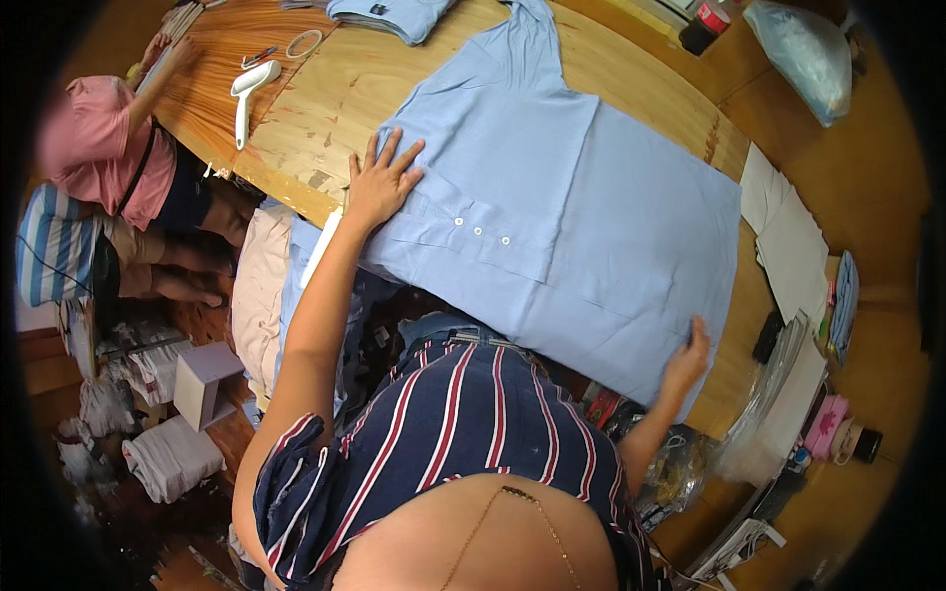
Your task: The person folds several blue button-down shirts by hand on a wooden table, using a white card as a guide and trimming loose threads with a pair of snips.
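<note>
A light blue shirt (pixel 641 187) lies spread across the wooden table, with several small creases and a short placket of three white buttons. One sleeve stretches toward the far side of the table. My left hand (pixel 382 187) rests flat on the shirt's left edge, fingers spread wide. Over by the near right corner, my right hand (pixel 688 362) touches the cloth close to its lower edge. Its fingers look extended and lightly bent, with no object visible in them.
On the table (pixel 325 108) lie a white lint roller (pixel 253 87), a tape ring (pixel 304 43) and a folded blue shirt (pixel 399 18). White sheets (pixel 788 241) overlap the right edge. Two people stand at left, one in a pink top (pixel 108 138). Garments (pixel 261 295) hang beside my left arm.
</note>
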Motion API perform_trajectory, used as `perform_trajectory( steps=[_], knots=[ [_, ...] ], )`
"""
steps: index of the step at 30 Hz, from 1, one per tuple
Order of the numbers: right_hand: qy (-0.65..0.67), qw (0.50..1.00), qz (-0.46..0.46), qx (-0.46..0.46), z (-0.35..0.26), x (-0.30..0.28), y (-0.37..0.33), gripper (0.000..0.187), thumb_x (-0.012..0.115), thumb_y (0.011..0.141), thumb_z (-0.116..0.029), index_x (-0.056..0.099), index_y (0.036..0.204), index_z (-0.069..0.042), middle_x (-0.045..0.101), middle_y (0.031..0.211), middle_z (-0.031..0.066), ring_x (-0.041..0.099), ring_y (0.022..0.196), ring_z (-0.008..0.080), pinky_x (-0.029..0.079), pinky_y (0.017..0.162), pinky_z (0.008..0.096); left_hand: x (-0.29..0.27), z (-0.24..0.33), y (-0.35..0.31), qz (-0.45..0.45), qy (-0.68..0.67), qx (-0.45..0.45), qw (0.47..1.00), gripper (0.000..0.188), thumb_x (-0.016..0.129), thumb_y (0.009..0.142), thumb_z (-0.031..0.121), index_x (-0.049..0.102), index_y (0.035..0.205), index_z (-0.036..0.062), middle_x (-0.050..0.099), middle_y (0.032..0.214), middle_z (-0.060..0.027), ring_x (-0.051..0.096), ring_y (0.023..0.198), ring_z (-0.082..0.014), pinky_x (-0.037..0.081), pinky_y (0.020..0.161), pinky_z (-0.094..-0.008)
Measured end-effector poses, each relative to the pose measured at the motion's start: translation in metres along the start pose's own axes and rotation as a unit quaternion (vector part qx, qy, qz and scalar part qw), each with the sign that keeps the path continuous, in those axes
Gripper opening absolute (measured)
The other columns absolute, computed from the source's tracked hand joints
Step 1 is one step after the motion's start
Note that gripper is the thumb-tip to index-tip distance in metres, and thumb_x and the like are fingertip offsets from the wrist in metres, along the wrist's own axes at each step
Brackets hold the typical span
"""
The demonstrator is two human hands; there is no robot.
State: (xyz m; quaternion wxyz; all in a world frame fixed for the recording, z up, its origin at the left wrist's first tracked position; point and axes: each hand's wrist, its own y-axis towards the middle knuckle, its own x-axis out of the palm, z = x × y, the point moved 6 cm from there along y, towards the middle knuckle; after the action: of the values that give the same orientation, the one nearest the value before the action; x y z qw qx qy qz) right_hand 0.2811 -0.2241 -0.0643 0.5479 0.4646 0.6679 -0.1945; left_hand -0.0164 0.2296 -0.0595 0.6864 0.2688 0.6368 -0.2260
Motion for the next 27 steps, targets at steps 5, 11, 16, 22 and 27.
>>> perform_trajectory(
  steps=[5,11,16,22,27],
  knots=[
    [-0.166,0.982,0.048,0.080,-0.004,0.032,0.054,0.046,0.048,0.075,-0.002,0.047,0.116,-0.022,0.042,0.126,-0.0070,0.042,0.113,0.0267,0.033,0.085,0.0528,0.014,-0.003,0.044,0.007,-0.024,-0.004,1.000,0.045,0.032,0.083,0.051,0.032,0.126,0.0359,0.020,0.138,-0.0010,0.014,0.128,-0.0272,0.011,0.097,-0.0582],
    [-0.137,0.985,0.076,0.069,-0.033,0.026,0.118,0.036,0.047,0.078,-0.006,0.049,0.112,-0.017,0.054,0.109,-0.0009,0.053,0.095,0.0270,0.042,0.076,0.0408,-0.010,0.030,0.070,0.101,-0.031,0.037,0.994,0.040,0.055,0.076,0.032,0.049,0.115,0.0240,0.039,0.124,-0.0025,0.030,0.118,-0.0250,0.025,0.087,-0.0556],
    [0.221,0.972,-0.050,0.055,-0.174,0.048,0.113,0.025,0.056,0.075,-0.007,0.055,0.100,-0.007,0.058,0.082,0.0094,0.057,0.077,0.0194,0.045,0.065,0.0307,-0.014,0.063,0.051,0.020,-0.373,0.178,0.911,0.016,0.060,0.067,0.002,0.061,0.083,0.0047,0.053,0.086,-0.0081,0.051,0.084,-0.0251,0.042,0.073,-0.0327],
    [0.446,0.843,-0.273,-0.126,-0.288,0.107,0.091,0.031,0.062,0.071,-0.014,0.054,0.099,-0.005,0.062,0.083,0.0097,0.057,0.071,0.0145,0.044,0.061,0.0263,-0.014,0.078,0.050,0.023,-0.374,0.234,0.897,0.014,0.062,0.065,0.000,0.060,0.079,0.0015,0.053,0.081,-0.0090,0.054,0.077,-0.0245,0.044,0.068,-0.0323],
    [0.364,0.869,-0.328,-0.064,-0.318,0.118,0.083,0.026,0.061,0.071,-0.016,0.055,0.094,-0.006,0.062,0.074,0.0105,0.059,0.063,0.0213,0.045,0.058,0.0285,-0.008,0.069,0.057,-0.016,-0.425,0.180,0.887,0.009,0.061,0.066,0.001,0.058,0.075,0.0003,0.057,0.075,-0.0085,0.056,0.070,-0.0214,0.045,0.064,-0.0297]
  ],
)
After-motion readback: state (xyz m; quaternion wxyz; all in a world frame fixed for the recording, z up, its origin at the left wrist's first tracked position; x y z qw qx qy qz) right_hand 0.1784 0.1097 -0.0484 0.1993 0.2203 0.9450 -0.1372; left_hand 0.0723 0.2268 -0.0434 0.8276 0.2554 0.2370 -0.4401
